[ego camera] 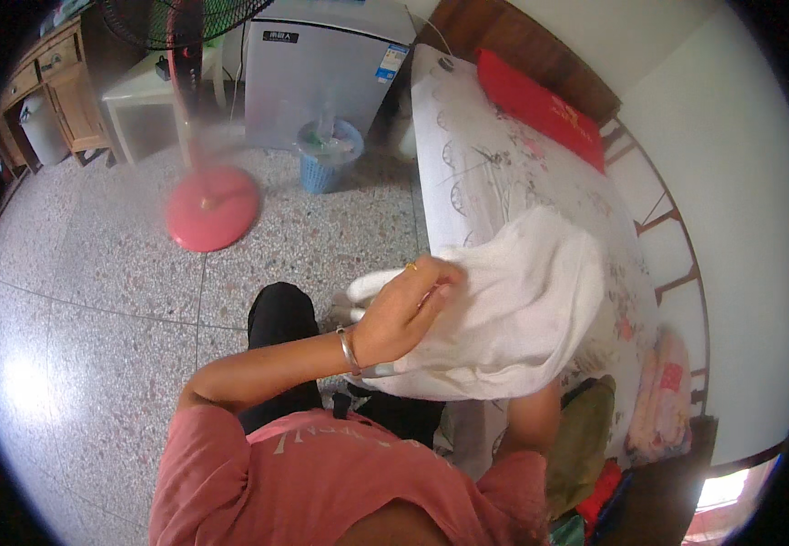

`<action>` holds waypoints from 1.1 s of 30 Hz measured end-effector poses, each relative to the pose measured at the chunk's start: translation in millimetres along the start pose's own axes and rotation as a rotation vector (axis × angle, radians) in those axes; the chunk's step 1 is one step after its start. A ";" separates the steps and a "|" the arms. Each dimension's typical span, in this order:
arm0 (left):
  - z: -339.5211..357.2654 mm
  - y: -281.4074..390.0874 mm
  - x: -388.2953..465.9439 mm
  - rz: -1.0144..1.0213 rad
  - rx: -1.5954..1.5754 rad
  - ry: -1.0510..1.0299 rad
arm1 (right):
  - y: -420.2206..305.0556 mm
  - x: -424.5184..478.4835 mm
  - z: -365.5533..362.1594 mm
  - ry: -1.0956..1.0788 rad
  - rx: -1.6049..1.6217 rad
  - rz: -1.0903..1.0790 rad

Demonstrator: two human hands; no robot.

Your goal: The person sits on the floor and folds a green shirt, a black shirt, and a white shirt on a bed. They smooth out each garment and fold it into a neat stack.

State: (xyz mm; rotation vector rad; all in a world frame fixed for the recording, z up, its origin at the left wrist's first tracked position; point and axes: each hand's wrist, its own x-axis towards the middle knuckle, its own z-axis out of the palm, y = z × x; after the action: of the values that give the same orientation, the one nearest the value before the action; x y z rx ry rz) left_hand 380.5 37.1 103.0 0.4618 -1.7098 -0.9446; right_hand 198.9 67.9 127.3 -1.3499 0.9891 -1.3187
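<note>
A cream-white cloth garment (517,307) is spread over my lap and the near edge of the bed. My left hand (404,310), with a yellow ring on a finger and a silver bangle at the wrist, lies on the garment's left part; its fingers are bent at the fabric, and whether they pinch it is not plain. The other forearm (534,416) goes in under the garment from the lower right, so my right hand is hidden by the cloth. Narrow white ends of the garment stick out to the left of the visible hand.
The bed (456,150) with a flowered sheet holds a red pillow (538,109), a folded pink bundle (664,403) and an olive cloth item (579,443). On the speckled floor stand a fan's pink base (213,208) and a blue wastebasket (319,170), before a grey refrigerator (319,75).
</note>
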 end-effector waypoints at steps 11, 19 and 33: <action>3.1 -43.2 -71.9 -0.424 -0.116 -0.115 | 51.6 -44.3 21.0 -0.053 0.081 0.056; -17.5 -29.0 -81.6 -0.756 -0.569 -0.304 | 78.5 -52.4 35.1 -0.101 0.284 0.104; 27.1 -140.6 -123.3 -0.491 -0.227 -0.085 | 138.8 -81.5 46.7 -0.093 0.394 0.301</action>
State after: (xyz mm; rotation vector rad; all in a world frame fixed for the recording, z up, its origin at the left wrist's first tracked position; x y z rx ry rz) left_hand 377.6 48.2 -85.6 0.7145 -1.5666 -1.5111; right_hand 248.8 123.9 -22.6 -0.9152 0.7821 -1.1375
